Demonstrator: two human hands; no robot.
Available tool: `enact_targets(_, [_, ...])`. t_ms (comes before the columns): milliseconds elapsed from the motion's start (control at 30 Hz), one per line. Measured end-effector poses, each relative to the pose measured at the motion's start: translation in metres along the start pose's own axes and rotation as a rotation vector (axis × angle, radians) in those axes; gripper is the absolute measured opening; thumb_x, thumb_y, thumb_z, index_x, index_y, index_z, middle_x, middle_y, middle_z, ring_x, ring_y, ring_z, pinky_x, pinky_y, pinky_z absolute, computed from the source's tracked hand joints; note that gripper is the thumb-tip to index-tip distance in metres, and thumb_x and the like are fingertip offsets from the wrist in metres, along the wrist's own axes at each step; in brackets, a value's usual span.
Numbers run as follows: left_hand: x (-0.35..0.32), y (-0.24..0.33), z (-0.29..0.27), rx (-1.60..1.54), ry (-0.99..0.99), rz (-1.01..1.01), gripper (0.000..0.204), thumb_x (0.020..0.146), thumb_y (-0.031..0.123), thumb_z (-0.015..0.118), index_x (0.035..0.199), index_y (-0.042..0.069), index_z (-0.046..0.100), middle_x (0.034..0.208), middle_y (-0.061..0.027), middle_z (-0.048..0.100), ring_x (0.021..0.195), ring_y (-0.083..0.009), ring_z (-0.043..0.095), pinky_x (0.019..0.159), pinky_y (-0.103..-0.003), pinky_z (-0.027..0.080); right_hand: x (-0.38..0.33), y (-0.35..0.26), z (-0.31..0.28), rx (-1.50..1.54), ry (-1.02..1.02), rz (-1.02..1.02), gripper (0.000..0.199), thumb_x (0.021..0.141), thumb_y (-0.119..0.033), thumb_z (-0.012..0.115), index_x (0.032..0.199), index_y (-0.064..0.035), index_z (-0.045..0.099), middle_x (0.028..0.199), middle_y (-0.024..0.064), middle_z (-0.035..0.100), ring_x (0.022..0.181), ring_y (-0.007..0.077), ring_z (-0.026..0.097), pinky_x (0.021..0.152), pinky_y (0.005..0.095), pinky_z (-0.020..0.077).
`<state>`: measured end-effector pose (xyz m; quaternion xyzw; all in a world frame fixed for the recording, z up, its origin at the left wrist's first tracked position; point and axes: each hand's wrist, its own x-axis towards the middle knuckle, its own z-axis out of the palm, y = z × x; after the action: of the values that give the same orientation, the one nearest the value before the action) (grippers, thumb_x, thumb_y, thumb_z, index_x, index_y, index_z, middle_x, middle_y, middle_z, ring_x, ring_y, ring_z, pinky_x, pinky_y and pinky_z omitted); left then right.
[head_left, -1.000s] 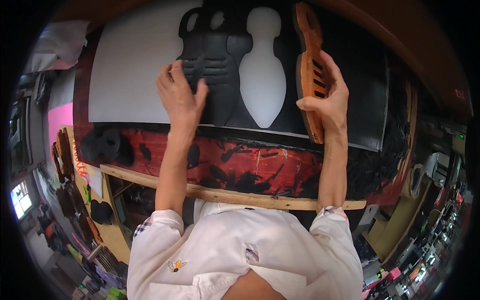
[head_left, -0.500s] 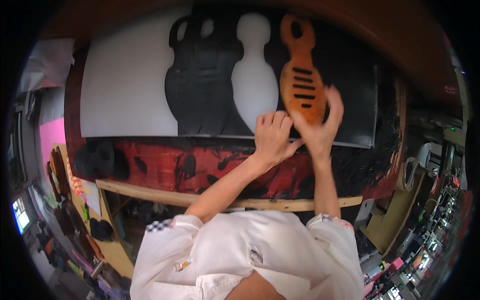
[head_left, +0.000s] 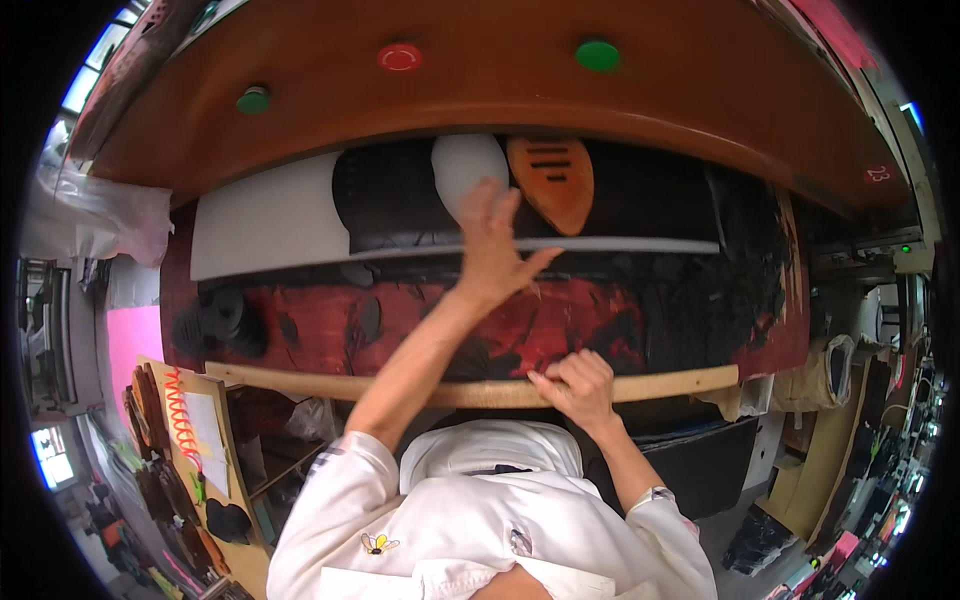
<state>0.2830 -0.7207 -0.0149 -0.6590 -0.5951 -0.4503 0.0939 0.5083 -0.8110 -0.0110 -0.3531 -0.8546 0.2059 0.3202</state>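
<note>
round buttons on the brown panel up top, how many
3: a green button at the left, a red button in the middle, a green button at the right. More may be hidden.

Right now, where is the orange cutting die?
In the head view, the orange die lies on the black sheet under the press head, just right of the left hand.

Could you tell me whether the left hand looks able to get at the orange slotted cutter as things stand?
Probably yes: the left hand lies open just beside the orange cutter, with nothing between them.

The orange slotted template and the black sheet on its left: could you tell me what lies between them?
In the head view, the left hand and a white cut-out lie between.
</note>
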Motion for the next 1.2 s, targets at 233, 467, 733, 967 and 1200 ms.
enact_targets(233, [0.136,-0.140,-0.116,0.365,0.610,-0.165,0.085,0.096,0.045,0.058,0.145,-0.012,0.019,0.153,-0.0329,0.016,0.143,-0.0471,0.016,0.115,-0.058,0.016,0.074,0.027,0.016,0.009,0.074,0.035,0.042,0.062,-0.027,0.089,0.054,-0.0117,0.050,0.056,0.0011,0.053,0.054,0.0238,0.052,0.054,0.0365,0.0409])
enact_targets(467, [0.136,-0.181,-0.122,0.453,0.562,-0.251,0.087,0.099,0.050,0.048,0.148,-0.013,0.013,0.154,-0.0350,0.014,0.143,-0.0506,0.013,0.115,-0.060,0.011,0.110,0.047,0.026,0.008,0.073,0.049,0.044,0.063,-0.030,0.088,0.055,-0.0117,0.049,0.054,0.0004,0.052,0.053,0.0227,0.051,0.055,0.0358,0.0409])
enact_targets(733, [-0.044,0.011,-0.039,0.264,-0.132,-0.162,0.064,0.084,0.025,0.064,0.138,-0.001,0.040,0.146,-0.0254,0.035,0.133,-0.0403,0.038,0.111,-0.055,0.025,0.115,0.058,0.028,-0.005,0.035,0.008,0.039,0.070,-0.030,0.084,0.057,-0.0116,0.053,0.058,0.0010,0.053,0.056,0.0240,0.052,0.055,0.0376,0.0409])
enact_targets(967, [-0.066,0.009,-0.026,0.322,-0.121,0.032,0.028,0.082,0.029,0.067,0.099,0.007,0.064,0.098,-0.0117,0.063,0.081,-0.0292,0.058,0.077,-0.038,0.043,0.117,0.055,0.027,-0.002,0.015,0.029,0.035,0.073,-0.032,0.080,0.060,-0.0128,0.054,0.061,0.0012,0.052,0.062,0.0241,0.054,0.057,0.0384,0.0422])
enact_targets(1200, [-0.057,0.032,-0.028,0.221,-0.111,-0.227,0.019,0.081,0.010,0.072,0.074,0.008,0.054,0.074,-0.0081,0.051,0.074,-0.0297,0.051,0.069,-0.041,0.038,0.111,0.047,0.030,-0.054,0.092,0.039,0.032,0.072,-0.021,0.079,0.059,-0.0120,0.051,0.059,0.0020,0.053,0.063,0.0257,0.055,0.059,0.0387,0.0424])
